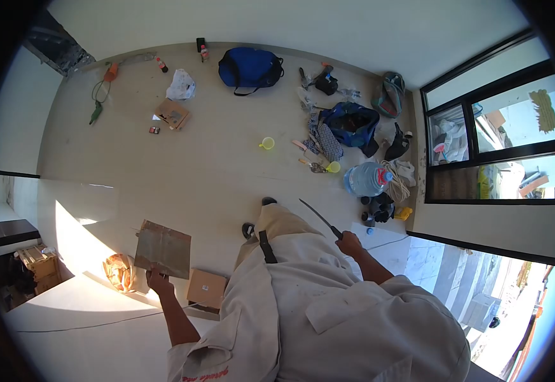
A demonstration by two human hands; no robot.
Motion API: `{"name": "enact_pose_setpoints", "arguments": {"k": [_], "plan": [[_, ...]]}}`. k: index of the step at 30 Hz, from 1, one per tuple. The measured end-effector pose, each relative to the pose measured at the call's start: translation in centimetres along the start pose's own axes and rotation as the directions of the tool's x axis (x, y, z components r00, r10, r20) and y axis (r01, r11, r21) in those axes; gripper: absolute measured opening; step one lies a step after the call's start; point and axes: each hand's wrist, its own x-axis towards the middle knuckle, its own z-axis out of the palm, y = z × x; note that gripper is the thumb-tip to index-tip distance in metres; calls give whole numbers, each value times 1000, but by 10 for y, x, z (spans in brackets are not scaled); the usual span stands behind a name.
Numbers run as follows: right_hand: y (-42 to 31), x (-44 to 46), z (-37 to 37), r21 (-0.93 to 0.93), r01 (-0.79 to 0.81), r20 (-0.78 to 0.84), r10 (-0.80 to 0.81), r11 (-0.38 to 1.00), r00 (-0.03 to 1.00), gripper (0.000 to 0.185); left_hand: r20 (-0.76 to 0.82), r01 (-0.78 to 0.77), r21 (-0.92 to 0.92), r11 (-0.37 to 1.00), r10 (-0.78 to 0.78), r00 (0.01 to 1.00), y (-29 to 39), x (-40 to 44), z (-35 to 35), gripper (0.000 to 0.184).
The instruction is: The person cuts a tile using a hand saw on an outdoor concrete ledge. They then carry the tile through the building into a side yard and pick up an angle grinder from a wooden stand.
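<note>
A bare, narrow dark blade [316, 214] angles out from the right hand [350, 244], right of centre in the frame, close to the trouser leg [280, 221]; a careless swing could nick the cloth. The right fingers curl round its black handle [336, 233]. The left fingers, on the left hand [158, 280], pinch the lower edge of a flat brown sheet [163, 250] at lower left of the frame; gripped at one edge only, it could tip or slip. The loose yellow cup [267, 143], upper centre, could roll under a shoe [247, 230]. The sheet looks like stiff cardboard, roughly square, scuffed and ragged-edged. Near it stand a boxy carton [207, 288] and a crinkled paper bag [119, 272]; the water jug [364, 179], centre right, is clear, rounded plastic
</note>
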Motion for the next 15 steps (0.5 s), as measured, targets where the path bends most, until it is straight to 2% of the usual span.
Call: {"name": "enact_pose_setpoints", "arguments": {"k": [2,5,8,12,15], "plan": [[-17,0,7,46,-13,28,12,999,1000,42,22,-26,-9,1000,26,999,15,17,26,26],[-38,9,17,49,4,-22,-3,999,1000,36,59,-15,5,1000,15,998,19,50,43,27],[-63,26,16,122,-53,42,48,991,998,39,72,-45,58,997,41,997,42,57,64,25],[-105,62,9,170,-101,125,81,980,989,42,84,-71,114,991,62,995,65,88,57,26],[-150,84,-4,211,-120,159,87,970,984,41,36,-99,181,978,95,995,87,112,51,27]]}}
